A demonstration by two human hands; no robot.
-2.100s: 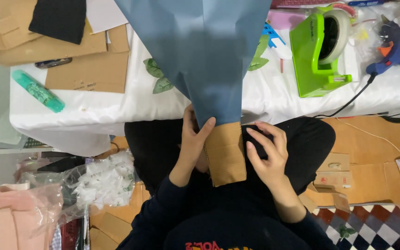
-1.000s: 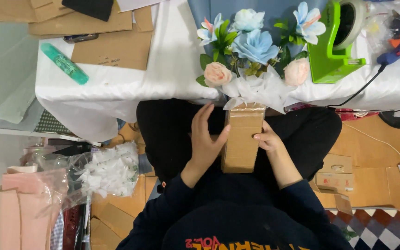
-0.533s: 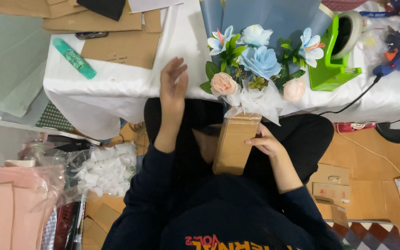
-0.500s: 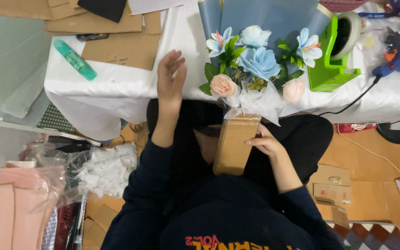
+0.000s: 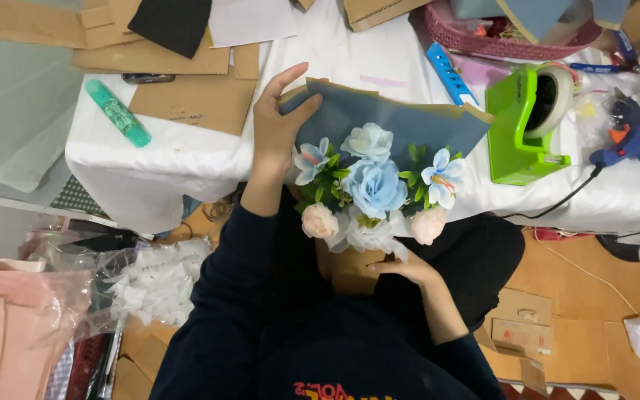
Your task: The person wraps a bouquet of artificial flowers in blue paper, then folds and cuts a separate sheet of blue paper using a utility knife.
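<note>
A white-clothed table [image 5: 187, 159] fills the top of my view, its cloth hanging over the near edge; below it runs an orange-brown floor [image 5: 594, 296] strewn with cardboard scraps, and at my left sit pink bags [image 5: 9, 326] and a clear bag of white stuffing [image 5: 153, 285]; on the table lie brown cardboard sheets [image 5: 194, 100], a black sheet [image 5: 172, 22] and a pink basket [image 5: 512, 41] at the far edge; a green tape dispenser [image 5: 527, 126] stands to my right, a blue glue gun [image 5: 627, 133] just beyond it, a teal tube [image 5: 116, 111] to my left; the bouquet [image 5: 372, 185] rests between table edge and lap; my left hand [image 5: 275, 126] pinches its blue-grey wrap [image 5: 401, 122], thumb over the edge; my right hand [image 5: 401, 267] curls round the kraft base [image 5: 353, 267].
</note>
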